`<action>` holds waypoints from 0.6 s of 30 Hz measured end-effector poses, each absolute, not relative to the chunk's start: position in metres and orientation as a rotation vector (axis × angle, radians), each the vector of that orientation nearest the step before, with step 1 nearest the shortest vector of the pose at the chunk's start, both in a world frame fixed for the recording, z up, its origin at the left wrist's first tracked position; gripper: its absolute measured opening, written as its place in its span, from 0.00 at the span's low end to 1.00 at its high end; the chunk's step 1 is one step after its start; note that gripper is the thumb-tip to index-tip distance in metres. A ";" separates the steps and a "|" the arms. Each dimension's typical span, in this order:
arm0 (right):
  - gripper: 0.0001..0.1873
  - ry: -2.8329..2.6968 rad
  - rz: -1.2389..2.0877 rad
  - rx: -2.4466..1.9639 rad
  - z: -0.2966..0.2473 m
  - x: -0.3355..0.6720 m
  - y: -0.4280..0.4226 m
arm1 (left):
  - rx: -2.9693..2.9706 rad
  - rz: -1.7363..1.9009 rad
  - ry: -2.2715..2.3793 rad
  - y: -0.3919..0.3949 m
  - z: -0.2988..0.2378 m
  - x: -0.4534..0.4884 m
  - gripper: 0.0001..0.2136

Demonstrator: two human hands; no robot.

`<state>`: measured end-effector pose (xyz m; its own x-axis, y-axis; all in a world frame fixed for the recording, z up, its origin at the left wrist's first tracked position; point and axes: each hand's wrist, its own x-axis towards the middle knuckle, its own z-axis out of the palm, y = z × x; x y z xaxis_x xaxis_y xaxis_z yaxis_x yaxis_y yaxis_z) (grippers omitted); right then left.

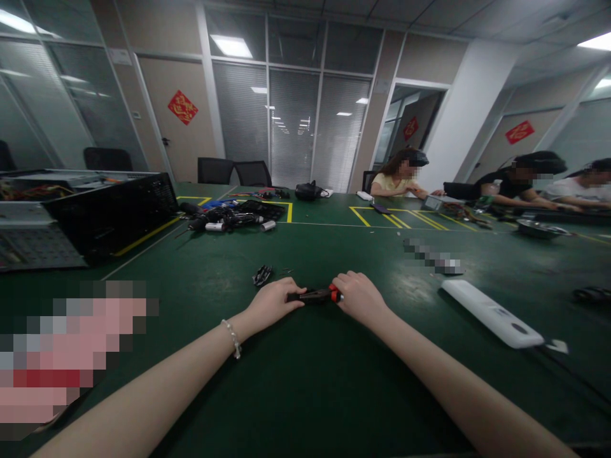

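A black and red screwdriver lies level just above the green table, held at both ends. My left hand is closed round its black left end. My right hand is closed round the red right end. A bead bracelet sits on my left wrist. A small black part lies on the table just left of and beyond my left hand, apart from it.
An open black computer case stands at the left. A pile of tools lies beyond it. A white oblong device lies at the right. Three people work at the far right. Yellow tape lines mark the table.
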<state>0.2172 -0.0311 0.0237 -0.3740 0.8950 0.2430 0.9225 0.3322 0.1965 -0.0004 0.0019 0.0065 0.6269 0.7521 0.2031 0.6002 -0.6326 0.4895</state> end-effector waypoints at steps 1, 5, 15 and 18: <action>0.10 -2.491 -0.466 -1.701 0.024 0.217 -0.031 | 2.481 0.563 1.078 0.002 0.006 -0.001 0.14; 0.10 -2.491 -0.450 -1.718 0.023 0.217 -0.030 | 2.501 0.560 1.091 0.003 0.005 -0.001 0.14; 0.09 -2.494 -0.448 -1.717 0.022 0.217 -0.030 | 2.492 0.548 1.103 0.002 0.005 0.000 0.14; 0.09 -2.491 -0.491 -1.685 0.024 0.216 -0.032 | 2.480 0.528 1.119 0.001 0.007 0.000 0.14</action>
